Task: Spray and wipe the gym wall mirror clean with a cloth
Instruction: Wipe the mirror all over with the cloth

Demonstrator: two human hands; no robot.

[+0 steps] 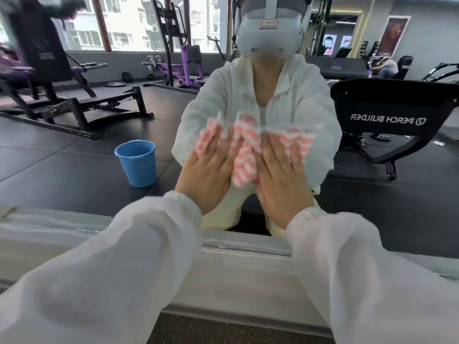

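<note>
The wall mirror [74,157] fills the upper view and reflects the gym and me in a white jacket. A pink-and-white striped cloth [244,155] is spread against the glass low down, just above the mirror's bottom edge. My left hand [207,170] presses flat on the cloth's left part with straight fingers. My right hand [280,175] presses flat on its right part in the same way. The cloth bunches up between the two hands. No spray bottle is in view.
A grey ledge [62,232] runs under the mirror, with dark floor [223,328] below it. Reflected in the glass are a blue bucket [136,163] on the black mat, weight benches at left, and a black padded machine [397,120] at right.
</note>
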